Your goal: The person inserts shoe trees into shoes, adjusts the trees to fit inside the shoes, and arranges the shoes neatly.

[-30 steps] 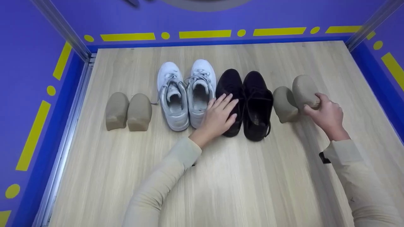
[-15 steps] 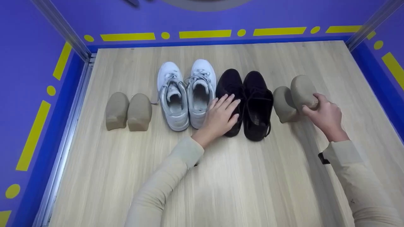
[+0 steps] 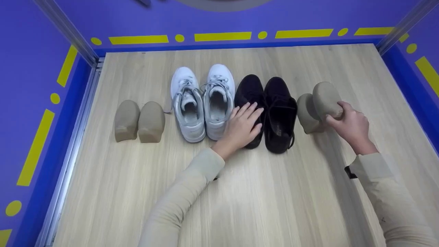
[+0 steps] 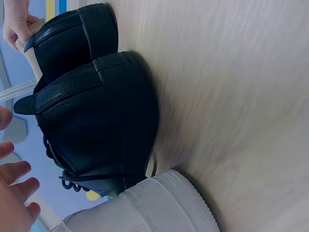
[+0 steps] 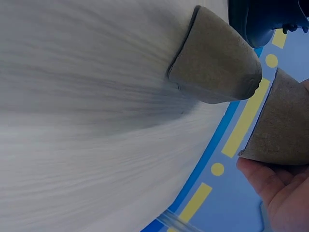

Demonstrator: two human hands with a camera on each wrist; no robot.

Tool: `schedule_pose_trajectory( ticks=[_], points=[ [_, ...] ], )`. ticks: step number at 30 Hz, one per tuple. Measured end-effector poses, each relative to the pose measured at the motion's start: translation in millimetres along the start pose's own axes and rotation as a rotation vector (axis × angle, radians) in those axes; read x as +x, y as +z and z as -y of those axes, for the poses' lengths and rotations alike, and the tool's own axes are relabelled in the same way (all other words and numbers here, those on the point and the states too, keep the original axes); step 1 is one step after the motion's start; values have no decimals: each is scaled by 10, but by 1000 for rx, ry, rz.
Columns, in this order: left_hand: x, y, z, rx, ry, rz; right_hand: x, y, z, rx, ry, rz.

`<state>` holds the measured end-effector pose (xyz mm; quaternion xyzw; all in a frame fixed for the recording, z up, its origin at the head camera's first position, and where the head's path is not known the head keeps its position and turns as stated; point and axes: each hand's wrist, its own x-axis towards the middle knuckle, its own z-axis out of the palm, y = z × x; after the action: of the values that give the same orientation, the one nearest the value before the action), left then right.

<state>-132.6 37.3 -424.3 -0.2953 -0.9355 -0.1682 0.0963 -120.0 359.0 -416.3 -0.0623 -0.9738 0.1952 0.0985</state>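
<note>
My right hand (image 3: 353,125) pinches a grey-brown moulded shoe insert (image 3: 325,97) between thumb and fingers. In the right wrist view this held insert (image 5: 285,123) is raised off the table, apart from its mate. That second insert (image 3: 307,116) stands on the table beside the black shoes. My left hand (image 3: 241,125) is spread, palm down, above the left black shoe (image 3: 249,85) and covers part of it. In the left wrist view its fingers (image 4: 14,171) stand apart from the black shoe (image 4: 96,113). The right black shoe (image 3: 275,90) sits alongside, its opening toward me.
A pair of white sneakers, the left sneaker (image 3: 183,80) and the right sneaker (image 3: 220,73), stands left of the black shoes. Farther left are two more inserts, one (image 3: 127,118) beside another (image 3: 152,120). Blue walls (image 3: 226,20) with yellow marks border the wooden table (image 3: 260,199).
My right hand has drifted slightly left with the insert, nearer to the standing one. The left hand has shifted a little right over the black shoe. The shoes have stayed put.
</note>
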Motion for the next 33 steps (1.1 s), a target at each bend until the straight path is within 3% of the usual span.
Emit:
schedule_pose_trajectory(
  ticks=[33],
  points=[
    [124, 102, -79, -4, -22, 46, -47, -22, 137, 8, -73, 5]
  ],
)
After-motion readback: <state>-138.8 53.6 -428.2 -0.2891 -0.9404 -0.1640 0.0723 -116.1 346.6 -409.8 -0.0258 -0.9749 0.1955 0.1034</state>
